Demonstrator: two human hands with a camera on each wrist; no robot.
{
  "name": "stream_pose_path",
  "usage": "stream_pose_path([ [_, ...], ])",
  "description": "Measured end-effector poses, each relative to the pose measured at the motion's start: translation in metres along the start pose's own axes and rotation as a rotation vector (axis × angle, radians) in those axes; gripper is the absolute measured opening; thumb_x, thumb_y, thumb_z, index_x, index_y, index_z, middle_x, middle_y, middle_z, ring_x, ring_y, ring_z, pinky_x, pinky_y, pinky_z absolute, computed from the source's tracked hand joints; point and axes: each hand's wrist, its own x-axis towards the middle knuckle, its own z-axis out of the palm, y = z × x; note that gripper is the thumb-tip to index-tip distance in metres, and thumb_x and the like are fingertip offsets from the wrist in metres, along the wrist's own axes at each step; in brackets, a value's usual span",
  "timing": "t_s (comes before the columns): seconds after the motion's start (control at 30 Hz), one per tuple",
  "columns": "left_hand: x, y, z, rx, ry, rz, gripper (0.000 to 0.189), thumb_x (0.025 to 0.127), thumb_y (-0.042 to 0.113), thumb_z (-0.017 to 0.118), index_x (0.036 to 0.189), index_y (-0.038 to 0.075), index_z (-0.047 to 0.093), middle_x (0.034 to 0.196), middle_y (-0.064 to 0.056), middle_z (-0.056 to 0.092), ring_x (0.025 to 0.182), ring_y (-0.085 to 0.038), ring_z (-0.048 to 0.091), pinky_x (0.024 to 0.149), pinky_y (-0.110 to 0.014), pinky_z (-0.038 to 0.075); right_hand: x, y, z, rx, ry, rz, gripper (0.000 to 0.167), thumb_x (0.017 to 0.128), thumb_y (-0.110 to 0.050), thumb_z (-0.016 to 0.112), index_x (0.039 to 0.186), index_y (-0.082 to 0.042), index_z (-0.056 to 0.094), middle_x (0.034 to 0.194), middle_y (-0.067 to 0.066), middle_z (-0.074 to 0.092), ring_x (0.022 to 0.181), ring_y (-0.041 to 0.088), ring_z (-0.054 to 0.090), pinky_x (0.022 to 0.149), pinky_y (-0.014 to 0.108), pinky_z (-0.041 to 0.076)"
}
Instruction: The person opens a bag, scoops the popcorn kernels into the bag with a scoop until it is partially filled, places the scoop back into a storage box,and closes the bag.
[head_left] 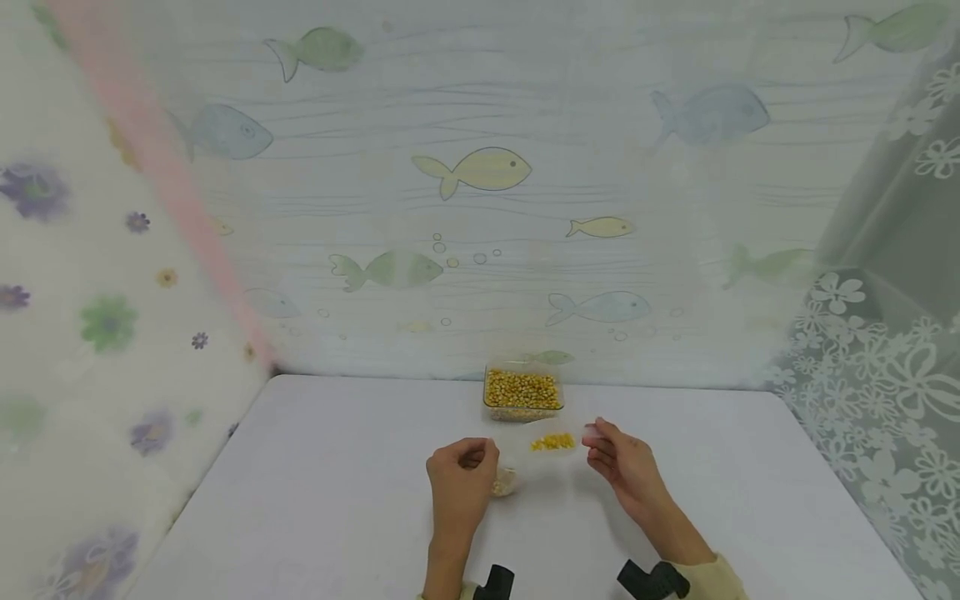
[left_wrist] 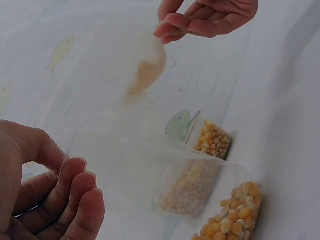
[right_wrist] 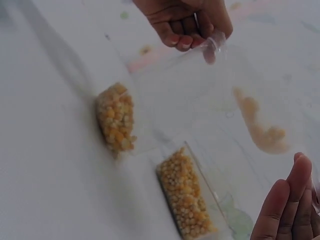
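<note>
Left hand (head_left: 461, 479) up in front of the person, thumb and index closed on the edge of a clear bag (right_wrist: 175, 95), other fingers loosely bent; the bag spreads down from that pinch, kernels (right_wrist: 116, 120) bunched in its bottom, low between the two hands. Right hand (head_left: 630, 471) stands opposite, thumb and fingertips pinching the end of a clear scoop (head_left: 579, 439), remaining fingers fairly loose; the scoop reaches in toward the left hand and carries a small yellow load (head_left: 553, 442); film and blur make it hard to tell whether the scoop is inside the bag's mouth or just beside it. Tub (head_left: 525, 414) sits on the white table (head_left: 337, 467) beyond both hands, near the patterned cloth (head_left: 480, 108), well filled with kernels.

Progress, my read: bagging partly done; a fair clump is already in the bag, a load is up on the scoop; left over: that load, plus whatever more is wanted from the tub; bag not sealed, one edge held up.
</note>
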Motion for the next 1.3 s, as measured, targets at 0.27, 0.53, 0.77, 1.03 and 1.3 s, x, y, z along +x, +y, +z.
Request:
stream_pose_path([
  [0.27, -0.001, 0.0, 0.001, 0.0, -0.001, 0.011, 0.009, 0.086, 0.0, 0.072, 0.081, 0.004, 0.079, 0.068, -0.001, 0.069, 0.06, -0.009, 0.061, 0.058, -0.023, 0.054, -0.003, -0.001, 0.003, -0.188, 0.083, -0.145, 0.035, 0.103, -0.025, 0.062, 0.114, 0.006, 0.071, 0.076, -0.003, 0.076, 0.069, 0.009, 0.069, 0.073, 0.023, 0.059],
  [0.53, -0.001, 0.002, 0.0, -0.002, -0.005, -0.004, 0.008, 0.086, 0.0, 0.073, 0.082, 0.004, 0.079, 0.068, 0.0, 0.068, 0.061, -0.009, 0.061, 0.059, -0.022, 0.054, -0.011, -0.006, 0.01, -0.292, 0.095, -0.229, 0.041, 0.104, -0.023, 0.06, 0.122, 0.013, 0.065, 0.076, -0.003, 0.077, 0.069, 0.01, 0.071, 0.074, 0.024, 0.06],
  [0.77, -0.001, 0.004, -0.001, 0.009, -0.004, -0.002, 0.008, 0.086, 0.002, 0.072, 0.082, 0.004, 0.079, 0.067, 0.001, 0.068, 0.06, -0.01, 0.061, 0.058, -0.024, 0.054, -0.017, -0.011, 0.015, -0.375, 0.113, -0.277, 0.039, 0.103, -0.022, 0.061, 0.119, 0.012, 0.067, 0.08, 0.002, 0.078, 0.068, 0.011, 0.072, 0.071, 0.024, 0.06],
  [1.03, -0.001, 0.003, 0.0, 0.016, -0.006, -0.001, 0.008, 0.087, 0.002, 0.072, 0.082, 0.004, 0.079, 0.067, 0.001, 0.068, 0.06, -0.01, 0.061, 0.059, -0.024, 0.054, -0.027, -0.016, 0.023, -0.424, 0.097, -0.368, 0.03, 0.102, -0.015, 0.063, 0.112, 0.012, 0.071, 0.085, 0.013, 0.078, 0.067, 0.014, 0.073, 0.07, 0.026, 0.061],
  [1.3, -0.001, 0.004, -0.001, -0.004, -0.008, -0.001, 0.008, 0.086, 0.0, 0.073, 0.081, 0.004, 0.078, 0.067, -0.001, 0.068, 0.061, -0.009, 0.061, 0.059, -0.022, 0.053, -0.03, -0.017, 0.026, -0.464, 0.082, -0.413, 0.028, 0.101, -0.014, 0.063, 0.11, 0.011, 0.072, 0.083, 0.012, 0.078, 0.069, 0.02, 0.075, 0.071, 0.026, 0.061],
])
